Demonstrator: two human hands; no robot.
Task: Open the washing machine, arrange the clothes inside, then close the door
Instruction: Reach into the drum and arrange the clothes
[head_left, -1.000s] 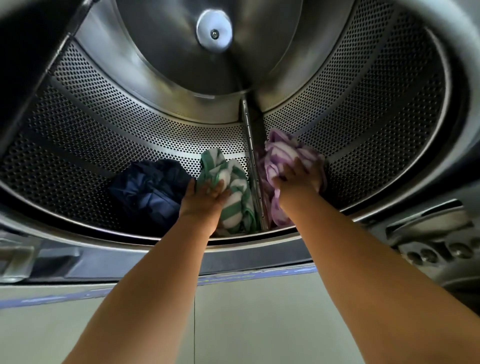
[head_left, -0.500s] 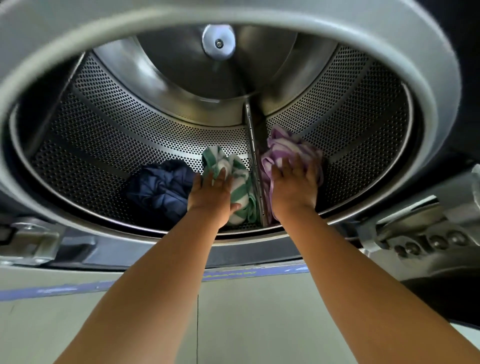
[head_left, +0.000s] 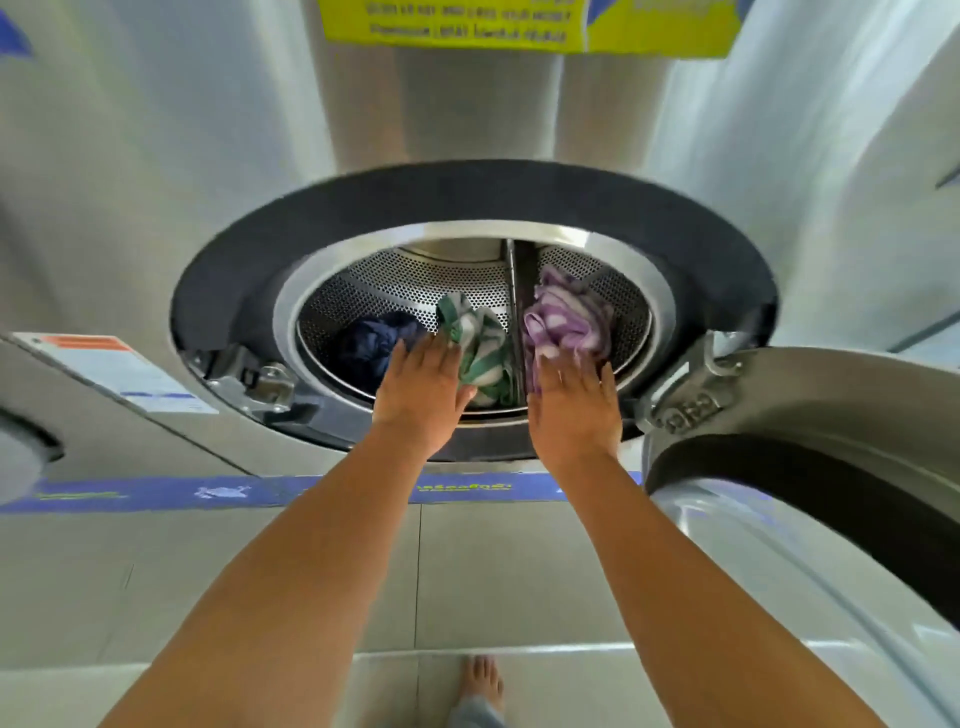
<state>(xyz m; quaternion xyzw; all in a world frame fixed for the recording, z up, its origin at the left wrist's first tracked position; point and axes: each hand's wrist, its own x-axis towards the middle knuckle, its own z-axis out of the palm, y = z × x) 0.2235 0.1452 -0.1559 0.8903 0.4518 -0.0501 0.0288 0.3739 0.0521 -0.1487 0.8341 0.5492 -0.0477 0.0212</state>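
Note:
The washing machine's round opening (head_left: 218, 291) gapes in front of me, its door (head_left: 810, 415) swung out to the right. Three clothes lie in the perforated drum (head_left: 395, 280): a dark blue one (head_left: 369, 343) at left, a green-and-white striped one (head_left: 480, 343) in the middle, a purple-and-white one (head_left: 563, 317) right of the drum's rib. My left hand (head_left: 423, 395) hovers at the drum's mouth below the striped cloth, fingers spread, holding nothing. My right hand (head_left: 574, 410) is flat and open just below the purple cloth.
The door's hinge and latch hardware (head_left: 691, 400) sits right of my right hand. A latch bracket (head_left: 260, 384) is at the opening's left. A yellow label (head_left: 524, 26) is above. A blue strip (head_left: 156, 491) runs along the base. A bare foot (head_left: 483, 680) stands on the tiled floor.
Both hands have let go of the striped and purple clothes and drawn back out to the drum's mouth. My view has pulled back, showing the whole opening and door.

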